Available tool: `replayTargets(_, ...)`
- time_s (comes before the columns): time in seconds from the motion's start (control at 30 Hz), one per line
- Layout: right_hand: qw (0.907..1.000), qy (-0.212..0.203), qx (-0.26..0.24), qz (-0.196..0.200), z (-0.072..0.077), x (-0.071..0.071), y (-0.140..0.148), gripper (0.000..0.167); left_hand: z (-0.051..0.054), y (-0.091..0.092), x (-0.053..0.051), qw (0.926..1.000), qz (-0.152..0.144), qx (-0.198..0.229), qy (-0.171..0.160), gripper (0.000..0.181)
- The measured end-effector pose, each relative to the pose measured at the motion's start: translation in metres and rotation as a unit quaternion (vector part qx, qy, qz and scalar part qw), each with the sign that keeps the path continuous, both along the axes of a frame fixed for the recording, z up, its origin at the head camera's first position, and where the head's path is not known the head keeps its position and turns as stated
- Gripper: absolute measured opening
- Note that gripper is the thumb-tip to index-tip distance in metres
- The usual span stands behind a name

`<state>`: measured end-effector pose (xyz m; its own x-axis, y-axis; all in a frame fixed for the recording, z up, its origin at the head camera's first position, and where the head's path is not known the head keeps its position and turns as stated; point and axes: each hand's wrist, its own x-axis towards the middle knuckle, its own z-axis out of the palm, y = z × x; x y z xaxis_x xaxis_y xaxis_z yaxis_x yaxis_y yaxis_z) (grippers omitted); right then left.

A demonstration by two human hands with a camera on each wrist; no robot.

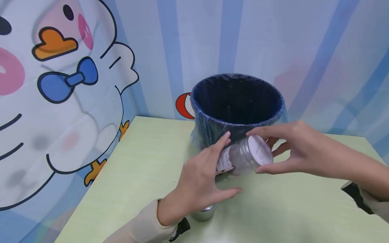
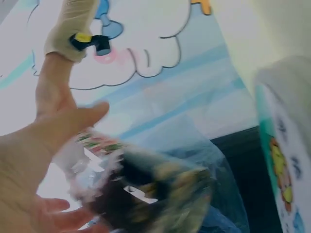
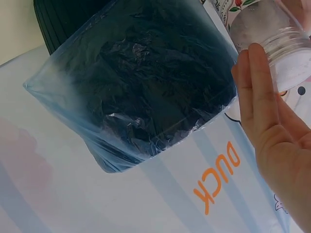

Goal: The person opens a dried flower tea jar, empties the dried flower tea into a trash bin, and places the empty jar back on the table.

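Observation:
A clear plastic jar [image 1: 240, 160] with ridged threads and a printed label is tilted in front of the bin, its pale round end [image 1: 260, 150] facing right. My right hand [image 1: 307, 148] pinches the jar near that end, thumb below and fingers above. To the jar's left, my left hand [image 1: 199, 177] has its thumb and fingers spread apart around the labelled part. In the left wrist view, the label [image 2: 165, 184] is blurred beside the left fingers. A dark bin [image 1: 212, 135] lined with a bluish translucent bag stands just behind the jar.
Partly hidden below my left wrist, a round container [image 1: 204, 214] stands on the pale green table [image 1: 146, 162]. A backdrop [image 1: 200, 40] with blue stripes and cartoon ducks rises behind and at left.

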<state>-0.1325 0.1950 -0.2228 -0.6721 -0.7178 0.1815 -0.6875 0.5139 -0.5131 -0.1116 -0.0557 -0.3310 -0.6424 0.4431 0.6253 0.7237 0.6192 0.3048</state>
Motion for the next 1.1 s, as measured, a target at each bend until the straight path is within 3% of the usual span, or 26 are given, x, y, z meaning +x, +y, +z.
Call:
replayTargets(0.1,0.9997,-0.017,-0.010,-0.015,0.000,0.000,-0.001,0.065,-0.005,0.002,-0.002,0.9981,0.031,-0.014,0.052,0.099)
replayTargets(0.23,0.9985,-0.041,-0.027,-0.024,-0.003,0.001,-0.002,0.066,-0.010,0.003,-0.004,0.9934,0.061,-0.021,0.095,0.084)
replayTargets(0.43,0.9938,-0.092,-0.042,-0.047,-0.009,0.003,-0.007,0.072,-0.012,0.001,-0.004,0.9888,0.084,-0.028,0.120,0.079)
replayTargets(0.67,0.9859,-0.133,-0.018,-0.100,-0.007,0.000,-0.017,0.068,-0.012,0.000,-0.005,0.9840,0.101,-0.044,0.140,0.076)
replayTargets(0.77,0.9849,-0.141,-0.019,-0.099,-0.007,-0.003,-0.017,0.068,-0.010,0.001,-0.006,0.9794,0.107,-0.051,0.163,0.074)
replayTargets(0.97,0.9831,-0.149,-0.069,-0.081,-0.011,-0.001,-0.014,0.065,-0.007,-0.001,-0.007,0.9599,0.138,-0.093,0.226,0.071)
replayTargets(1.1,0.9797,-0.155,-0.098,-0.082,-0.015,0.002,-0.014,0.062,-0.006,-0.003,-0.007,0.9612,0.133,-0.103,0.219,0.070)
